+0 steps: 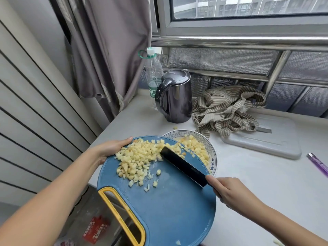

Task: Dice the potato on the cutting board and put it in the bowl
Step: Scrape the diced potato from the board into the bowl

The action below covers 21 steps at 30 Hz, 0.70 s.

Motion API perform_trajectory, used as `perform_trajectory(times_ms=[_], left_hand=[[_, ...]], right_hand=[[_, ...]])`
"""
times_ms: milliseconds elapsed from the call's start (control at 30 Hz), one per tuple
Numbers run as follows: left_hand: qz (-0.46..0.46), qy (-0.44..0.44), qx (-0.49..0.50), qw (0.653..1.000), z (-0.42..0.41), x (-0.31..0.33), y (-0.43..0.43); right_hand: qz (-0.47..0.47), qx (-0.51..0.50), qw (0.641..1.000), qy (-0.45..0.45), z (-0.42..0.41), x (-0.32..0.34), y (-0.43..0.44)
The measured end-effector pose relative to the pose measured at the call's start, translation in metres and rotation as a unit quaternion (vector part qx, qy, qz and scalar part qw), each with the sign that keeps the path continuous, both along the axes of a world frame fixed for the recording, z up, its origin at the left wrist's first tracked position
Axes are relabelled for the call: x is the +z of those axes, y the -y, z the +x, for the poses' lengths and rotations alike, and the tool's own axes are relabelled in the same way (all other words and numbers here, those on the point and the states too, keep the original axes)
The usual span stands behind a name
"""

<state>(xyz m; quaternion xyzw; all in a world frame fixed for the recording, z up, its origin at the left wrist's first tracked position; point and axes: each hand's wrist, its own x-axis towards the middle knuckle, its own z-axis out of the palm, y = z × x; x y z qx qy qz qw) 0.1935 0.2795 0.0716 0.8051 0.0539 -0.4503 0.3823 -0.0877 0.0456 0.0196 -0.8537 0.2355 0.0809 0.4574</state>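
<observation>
The left arm is stretched forward from the lower left, and the left hand (pixel 113 148) is curled round the far left rim of the cutting board (pixel 168 210), with the thumb laid along its top edge. The right arm is brought in from the lower right. The right hand (pixel 229 190) is wrapped round the handle of the knife (pixel 184 166).

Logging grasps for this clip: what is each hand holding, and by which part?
The left hand grips the blue cutting board by its left rim; the right hand holds the black knife at its handle end.
</observation>
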Motion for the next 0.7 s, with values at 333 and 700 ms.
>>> perform_trajectory(times_ms=[333, 700], left_hand=[[0.017, -0.023, -0.018, 0.999, 0.000, 0.001, -0.021], [0.002, -0.016, 0.021, 1.000, -0.005, 0.018, -0.018]], right_hand=[[0.016, -0.120, 0.992, -0.046, -0.002, -0.015, 0.026], [0.034, 0.035, 0.999, 0.002, -0.001, 0.035, 0.030]])
